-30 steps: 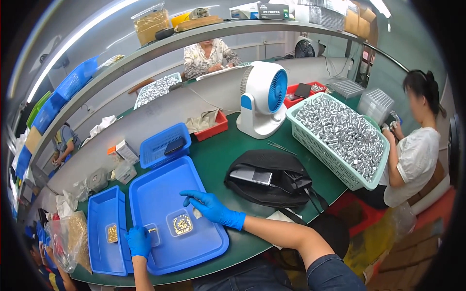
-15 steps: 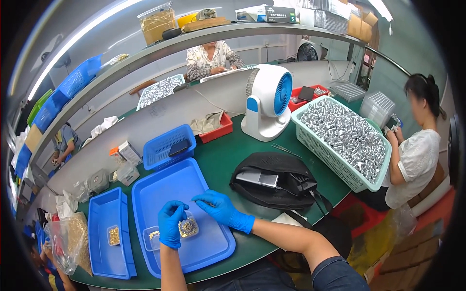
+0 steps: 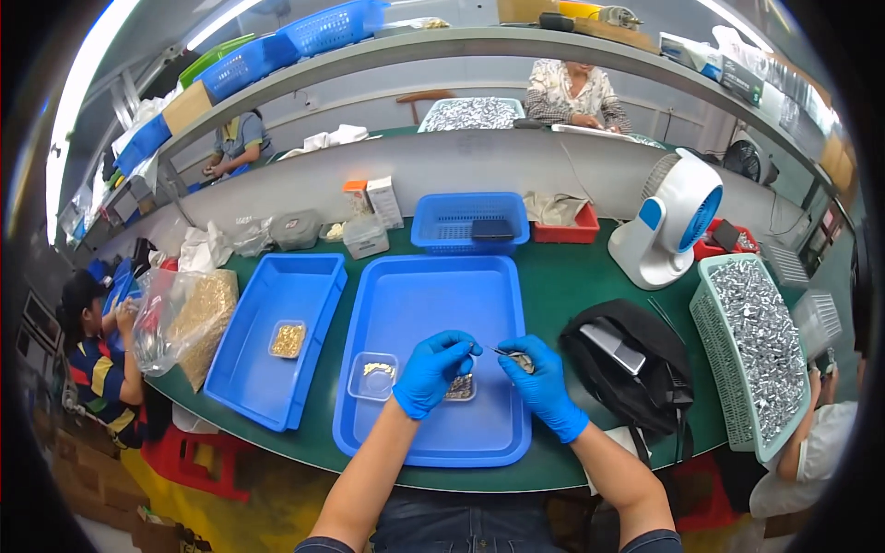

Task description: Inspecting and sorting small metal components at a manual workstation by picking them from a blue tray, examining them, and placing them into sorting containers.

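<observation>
My left hand (image 3: 433, 373), in a blue glove, is closed in a pinch above the large blue tray (image 3: 433, 455). Whatever its fingertips hold is too small to make out. Facing it, my blue-gloved right hand (image 3: 546, 392) grips a thin, pointed metal tool (image 3: 499, 351), its tip toward the left fingertips. A small metallic piece shows within the right fingers. Partly hidden behind my left hand, a clear box (image 3: 464, 388) of small metal parts sits in the tray. Beside it lies another clear box (image 3: 373, 379) with a few pale yellow pieces.
A narrower blue tray (image 3: 251, 387) at left holds a clear box of gold parts (image 3: 289, 341). A black bag (image 3: 627, 355) and a green basket of silver parts (image 3: 751, 355) stand right, a white fan (image 3: 659, 230) behind. Co-workers sit on both sides and across.
The view has swung left, bringing a co-worker at the left into fuller sight. My hands stay close together over the tray; the thin tool in my right hand now shows.
</observation>
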`<state>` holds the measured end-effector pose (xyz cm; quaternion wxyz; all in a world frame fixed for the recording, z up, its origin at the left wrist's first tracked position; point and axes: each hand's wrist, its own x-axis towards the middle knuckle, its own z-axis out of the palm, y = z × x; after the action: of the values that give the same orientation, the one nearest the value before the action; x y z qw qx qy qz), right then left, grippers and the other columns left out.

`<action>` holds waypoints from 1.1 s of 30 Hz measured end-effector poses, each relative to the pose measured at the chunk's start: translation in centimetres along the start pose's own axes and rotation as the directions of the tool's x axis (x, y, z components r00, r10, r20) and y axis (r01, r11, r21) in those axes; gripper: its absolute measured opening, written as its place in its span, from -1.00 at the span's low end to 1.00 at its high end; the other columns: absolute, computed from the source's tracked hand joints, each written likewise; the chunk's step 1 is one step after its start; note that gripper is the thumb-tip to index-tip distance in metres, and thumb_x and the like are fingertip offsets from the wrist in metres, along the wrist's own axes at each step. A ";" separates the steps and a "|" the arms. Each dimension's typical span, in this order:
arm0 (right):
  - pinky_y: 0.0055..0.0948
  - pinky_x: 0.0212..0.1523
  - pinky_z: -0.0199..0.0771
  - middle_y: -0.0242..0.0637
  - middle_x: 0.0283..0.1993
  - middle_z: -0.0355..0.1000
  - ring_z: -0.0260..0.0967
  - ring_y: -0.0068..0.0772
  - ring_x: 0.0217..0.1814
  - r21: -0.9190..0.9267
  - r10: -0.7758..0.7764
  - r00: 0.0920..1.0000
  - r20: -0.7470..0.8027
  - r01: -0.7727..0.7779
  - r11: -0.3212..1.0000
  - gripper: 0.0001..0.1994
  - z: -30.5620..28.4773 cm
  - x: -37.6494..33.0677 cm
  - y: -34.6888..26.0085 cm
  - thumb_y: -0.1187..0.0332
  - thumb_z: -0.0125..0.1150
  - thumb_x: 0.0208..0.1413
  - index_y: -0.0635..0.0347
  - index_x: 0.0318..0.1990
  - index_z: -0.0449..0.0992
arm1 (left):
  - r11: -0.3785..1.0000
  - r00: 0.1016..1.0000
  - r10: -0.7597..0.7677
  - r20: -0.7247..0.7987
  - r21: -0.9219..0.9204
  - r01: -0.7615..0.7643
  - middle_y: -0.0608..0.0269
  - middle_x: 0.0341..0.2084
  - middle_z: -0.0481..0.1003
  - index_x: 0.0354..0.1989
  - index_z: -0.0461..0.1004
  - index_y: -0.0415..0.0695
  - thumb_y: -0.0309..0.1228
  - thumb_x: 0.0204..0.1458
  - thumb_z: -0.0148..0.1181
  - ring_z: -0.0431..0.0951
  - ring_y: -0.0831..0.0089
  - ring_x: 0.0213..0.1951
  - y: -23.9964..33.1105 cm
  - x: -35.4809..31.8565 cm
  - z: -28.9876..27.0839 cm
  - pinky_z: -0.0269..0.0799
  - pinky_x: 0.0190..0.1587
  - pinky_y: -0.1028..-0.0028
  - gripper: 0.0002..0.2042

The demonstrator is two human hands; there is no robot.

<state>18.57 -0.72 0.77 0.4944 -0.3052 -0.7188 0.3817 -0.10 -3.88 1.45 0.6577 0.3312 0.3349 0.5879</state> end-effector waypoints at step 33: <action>-0.39 -0.45 0.41 -0.27 -0.38 0.36 0.39 -0.27 -0.39 -0.441 -0.255 0.965 -0.058 0.205 0.874 -0.84 -0.5 -0.1 -0.1 0.44 0.24 -0.10 0.08 -0.30 0.51 | 0.997 0.997 -0.068 -0.034 0.044 0.070 0.19 -0.41 0.50 -0.28 0.45 -0.25 -0.48 0.04 0.09 0.40 0.57 -0.51 -1.4 0.5 1.6 0.32 -0.43 0.63 -0.88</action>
<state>19.07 -0.73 0.92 0.4969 -0.3406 -0.7869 0.1337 2.03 -3.57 1.18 0.6644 0.3245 0.3699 0.5625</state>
